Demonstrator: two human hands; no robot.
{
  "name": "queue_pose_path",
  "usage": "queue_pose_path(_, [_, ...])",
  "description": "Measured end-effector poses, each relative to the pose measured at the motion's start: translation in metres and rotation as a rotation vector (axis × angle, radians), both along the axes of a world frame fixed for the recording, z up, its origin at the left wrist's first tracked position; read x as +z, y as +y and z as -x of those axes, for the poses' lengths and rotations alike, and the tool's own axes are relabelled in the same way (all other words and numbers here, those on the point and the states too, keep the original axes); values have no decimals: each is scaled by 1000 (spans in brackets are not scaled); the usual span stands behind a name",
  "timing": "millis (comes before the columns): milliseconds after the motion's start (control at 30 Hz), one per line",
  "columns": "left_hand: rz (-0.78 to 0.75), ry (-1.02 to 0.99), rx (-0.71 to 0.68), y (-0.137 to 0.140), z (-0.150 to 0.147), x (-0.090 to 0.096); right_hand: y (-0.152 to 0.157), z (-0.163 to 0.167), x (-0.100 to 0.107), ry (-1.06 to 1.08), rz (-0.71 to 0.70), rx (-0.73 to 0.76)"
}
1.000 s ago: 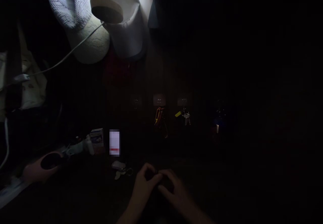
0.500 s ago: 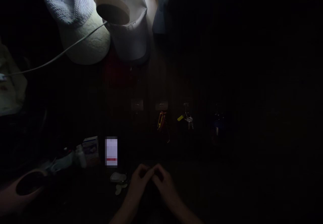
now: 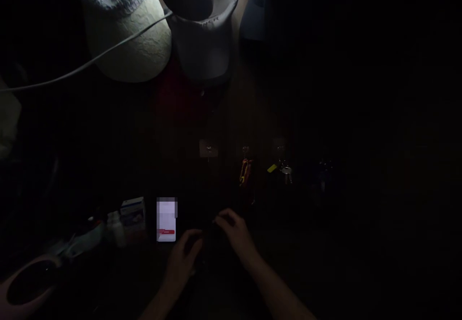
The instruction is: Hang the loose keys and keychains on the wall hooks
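The scene is very dark. My left hand (image 3: 181, 255) is low in the middle, its thumb and fingers curled together in a pinch. Whatever it may hold is lost in the dark. To its right and a little higher, my right hand (image 3: 234, 233) pinches at the fingertips. A tiny pale speck shows there, too small to name. A gap separates the two hands. Just behind my left hand stands a phone (image 3: 166, 221) with a lit, blurred screen and a red bar.
A box (image 3: 133, 214), a white bottle (image 3: 116, 228) and a pink-rimmed round object (image 3: 32, 281) stand at left. Keys (image 3: 286, 172) and a red-yellow cord (image 3: 245, 171) hang from hooks. Above hang a cream cap (image 3: 130, 45), a grey cap (image 3: 204, 48) and a pale cable (image 3: 97, 57).
My hands, together before, have moved apart: the right one up and to the right, the left one leftward. The pale pieces beside my left hand no longer show. The view has shifted slightly.
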State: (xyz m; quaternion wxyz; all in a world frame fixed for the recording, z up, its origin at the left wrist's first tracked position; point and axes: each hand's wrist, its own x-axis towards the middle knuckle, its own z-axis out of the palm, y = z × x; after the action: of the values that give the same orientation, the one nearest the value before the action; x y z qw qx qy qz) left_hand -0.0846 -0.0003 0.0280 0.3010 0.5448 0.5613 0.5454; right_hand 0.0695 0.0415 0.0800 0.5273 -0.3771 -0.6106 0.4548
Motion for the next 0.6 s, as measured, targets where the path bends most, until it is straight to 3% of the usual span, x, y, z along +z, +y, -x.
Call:
queue_pose_path(167, [21,35,92,-7,29,-19,21,18,43,130,-89,-103])
queue_pose_path(333, [63,-14,124,-7,33,-29,39,34,77,226,-137,-143])
queue_pose_path(467, [105,-23,99,1,30,-37,52,44,89,238,-165,-173])
queue_pose_path(600, [68,26,143,7,33,-42,64,48,87,218,-137,-171])
